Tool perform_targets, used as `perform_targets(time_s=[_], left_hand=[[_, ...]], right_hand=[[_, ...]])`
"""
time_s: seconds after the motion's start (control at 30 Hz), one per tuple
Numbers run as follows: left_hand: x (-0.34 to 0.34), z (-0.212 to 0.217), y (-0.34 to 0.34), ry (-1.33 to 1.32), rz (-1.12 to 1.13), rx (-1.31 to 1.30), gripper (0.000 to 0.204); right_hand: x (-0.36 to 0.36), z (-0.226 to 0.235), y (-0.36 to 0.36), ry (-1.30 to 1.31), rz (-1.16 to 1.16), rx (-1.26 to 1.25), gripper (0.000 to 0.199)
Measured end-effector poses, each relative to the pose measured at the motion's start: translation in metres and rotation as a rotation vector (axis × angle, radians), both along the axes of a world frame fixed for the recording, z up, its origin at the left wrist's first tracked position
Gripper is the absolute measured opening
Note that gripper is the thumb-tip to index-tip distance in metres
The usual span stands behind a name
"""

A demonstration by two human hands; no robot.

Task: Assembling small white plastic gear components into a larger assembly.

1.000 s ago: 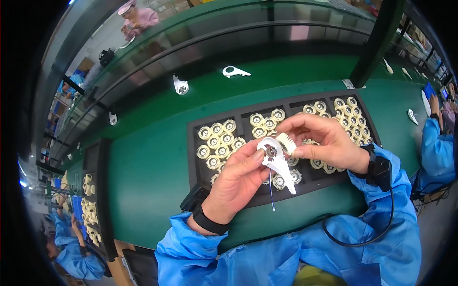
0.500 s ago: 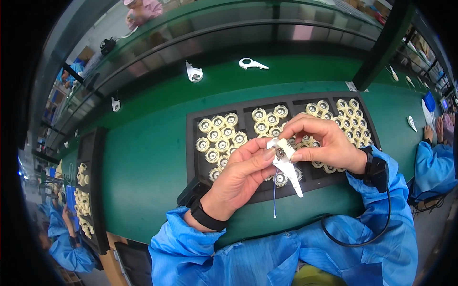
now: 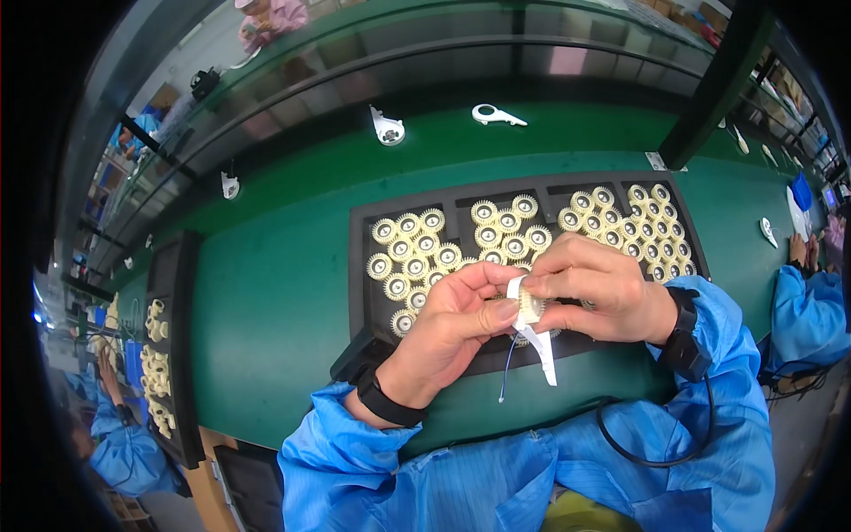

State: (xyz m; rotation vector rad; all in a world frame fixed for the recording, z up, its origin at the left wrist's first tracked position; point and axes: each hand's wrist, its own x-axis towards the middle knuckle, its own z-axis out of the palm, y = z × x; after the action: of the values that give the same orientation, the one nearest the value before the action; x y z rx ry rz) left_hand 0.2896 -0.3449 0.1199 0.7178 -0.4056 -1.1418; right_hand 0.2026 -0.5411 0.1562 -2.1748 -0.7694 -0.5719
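Observation:
Over the tray, my left hand [image 3: 454, 326] is closed on a white plastic housing [image 3: 540, 356] with a ring-shaped head and a tapering handle pointing down towards me. A thin blue wire [image 3: 506, 368] dangles from it. My right hand [image 3: 603, 288] pinches a cream toothed wheel [image 3: 532, 309] that sits at the ring, touching it. My fingers partly hide how far the wheel is inside. Beneath both hands lies a black foam tray [image 3: 357, 257], its compartments filled with several more cream toothed wheels with dark, round centres.
Three white housings, one of them an open ring [image 3: 486, 113], lie on the green conveyor [image 3: 310, 164] beyond the tray. Another black tray [image 3: 182, 355] of cream parts stands at the left. A dark post [image 3: 714, 89] rises at the far right. Co-workers in blue sleeves [image 3: 807, 310] sit on both sides.
My right hand has brought the cream wheel flatter against the white housing, and its fingers have closed in. Both hands sit slightly lower. The housings on the conveyor have shifted right.

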Motion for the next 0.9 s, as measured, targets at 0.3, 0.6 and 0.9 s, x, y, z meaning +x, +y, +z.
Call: perform_targets(time_s=[0.3, 0.6, 0.9], left_hand=[[0.004, 0.021, 0.003, -0.133, 0.29, -0.168, 0.044], [0.009, 0.026, 0.039, -0.262, 0.424, 0.034, 0.045], [0.018, 0.015, 0.058, -0.299, 0.194, 0.113, 0.028]], right_hand=[[-0.008, 0.014, 0.013, 0.61, -0.064, 0.476, 0.049], [0.085, 0.039, -0.028, 0.735, -0.297, 0.338, 0.016], [0.202, -0.06, -0.191, 0.48, -1.406, -0.535, 0.026]])
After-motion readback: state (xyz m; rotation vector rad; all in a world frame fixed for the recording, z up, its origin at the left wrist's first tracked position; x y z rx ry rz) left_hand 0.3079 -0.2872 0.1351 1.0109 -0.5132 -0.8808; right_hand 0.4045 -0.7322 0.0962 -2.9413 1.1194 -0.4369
